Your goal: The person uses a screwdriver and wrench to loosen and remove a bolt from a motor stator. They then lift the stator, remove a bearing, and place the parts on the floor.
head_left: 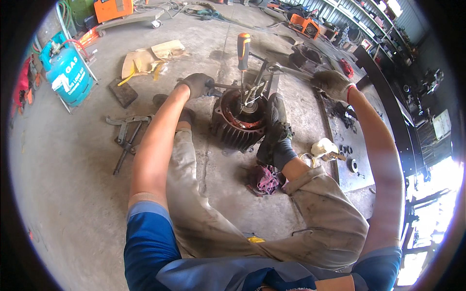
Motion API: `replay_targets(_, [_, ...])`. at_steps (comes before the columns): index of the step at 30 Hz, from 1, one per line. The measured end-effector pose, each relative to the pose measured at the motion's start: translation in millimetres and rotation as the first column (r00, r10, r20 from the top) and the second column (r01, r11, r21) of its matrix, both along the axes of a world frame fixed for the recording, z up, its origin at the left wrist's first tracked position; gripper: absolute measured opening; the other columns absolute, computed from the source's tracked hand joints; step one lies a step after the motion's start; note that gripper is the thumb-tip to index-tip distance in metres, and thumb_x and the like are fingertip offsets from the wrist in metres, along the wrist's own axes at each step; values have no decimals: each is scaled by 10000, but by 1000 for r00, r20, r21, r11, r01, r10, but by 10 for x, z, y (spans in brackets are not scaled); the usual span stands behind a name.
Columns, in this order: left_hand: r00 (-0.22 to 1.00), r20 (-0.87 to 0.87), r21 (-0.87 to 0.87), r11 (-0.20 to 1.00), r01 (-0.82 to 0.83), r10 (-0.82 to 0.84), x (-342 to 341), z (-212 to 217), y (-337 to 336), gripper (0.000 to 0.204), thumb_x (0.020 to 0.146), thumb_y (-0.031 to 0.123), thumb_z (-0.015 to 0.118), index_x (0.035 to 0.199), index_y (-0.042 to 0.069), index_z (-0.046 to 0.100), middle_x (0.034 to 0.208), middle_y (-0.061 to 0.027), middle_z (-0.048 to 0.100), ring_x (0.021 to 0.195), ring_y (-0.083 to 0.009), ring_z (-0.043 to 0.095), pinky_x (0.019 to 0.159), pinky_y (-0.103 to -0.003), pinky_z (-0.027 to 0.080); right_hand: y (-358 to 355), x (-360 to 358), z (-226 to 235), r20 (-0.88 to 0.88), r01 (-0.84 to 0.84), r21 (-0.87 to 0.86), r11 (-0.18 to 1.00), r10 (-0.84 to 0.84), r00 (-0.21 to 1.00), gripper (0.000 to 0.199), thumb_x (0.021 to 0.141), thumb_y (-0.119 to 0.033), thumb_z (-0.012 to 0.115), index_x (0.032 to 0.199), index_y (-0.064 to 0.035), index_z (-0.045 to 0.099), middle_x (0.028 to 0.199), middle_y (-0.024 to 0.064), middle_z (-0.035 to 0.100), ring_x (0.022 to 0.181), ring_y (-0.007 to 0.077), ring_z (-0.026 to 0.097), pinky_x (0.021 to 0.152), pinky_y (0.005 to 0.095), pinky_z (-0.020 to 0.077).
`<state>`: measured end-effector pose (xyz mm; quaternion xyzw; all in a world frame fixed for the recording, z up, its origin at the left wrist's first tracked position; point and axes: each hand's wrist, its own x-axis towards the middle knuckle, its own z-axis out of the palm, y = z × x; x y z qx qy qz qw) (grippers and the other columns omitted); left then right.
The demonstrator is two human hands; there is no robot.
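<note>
Bare concrete floor [73, 169], worn and stained, spreads under everything, with loaded shelves [361, 22] far beyond the fingers of the right hand [332, 83] and a turquoise cylinder [70, 80] well to the left of the fingers of the left hand [196, 86]. Between the two sets of fingers, and a little nearer the body, stands a finned motor housing [238, 138], open end up, with copper-coloured windings [233, 115] showing inside its rim. Gloved left fingers are curled closed about the end of a dark bar [226, 86], which runs rightward from them toward a metal frame [252, 94] over the middle of the housing; their tips are hidden. Gloved right fingers are wrapped around the handle of a wrench [296, 72], whose head reaches leftward from them to the top of the assembly. A screwdriver [243, 51] with an orange and black handle stands nearly upright between both hands' fingers, above the frame. Left of the left fingers lie a dark block [123, 93] and, nearer the body, a jawed puller [125, 137], while torn cardboard [138, 63] lies beyond them; nearer the body than the right fingers, and left of them, sits a crumpled pink-and-dark cloth [266, 182]
</note>
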<state>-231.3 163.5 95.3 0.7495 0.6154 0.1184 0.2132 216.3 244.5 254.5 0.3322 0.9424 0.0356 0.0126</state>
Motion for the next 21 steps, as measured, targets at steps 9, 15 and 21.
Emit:
replay_targets(9, [978, -198, 143, 986, 89, -60, 340, 135, 234, 297, 839, 383, 706, 963, 115, 737, 980, -149, 724, 956, -351, 683, 843, -446, 517, -53, -85, 73, 38, 108, -117, 987, -105, 994, 409, 1004, -408, 540, 1037, -26, 682, 936, 195, 693, 854, 320, 644, 832, 425, 499])
replay_targets(15, [994, -111, 218, 976, 18, 6, 374, 126, -177, 307, 874, 390, 695, 972, 100, 715, 919, -178, 719, 895, -383, 681, 791, -465, 522, -371, -44, 49, -103, 147, -233, 961, -175, 979, 380, 1007, -368, 552, 1054, -21, 698, 851, 119, 684, 756, 197, 631, 734, 382, 509])
replay_targets(21, [985, -165, 111, 993, -30, 49, 391, 311, -319, 302, 909, 330, 625, 1126, 139, 712, 1075, -185, 711, 1034, -370, 672, 879, -439, 522, -572, -75, 89, -97, 243, -209, 947, -267, 959, 417, 1007, -430, 556, 1039, -42, 705, 820, 140, 692, 731, 232, 647, 717, 397, 514])
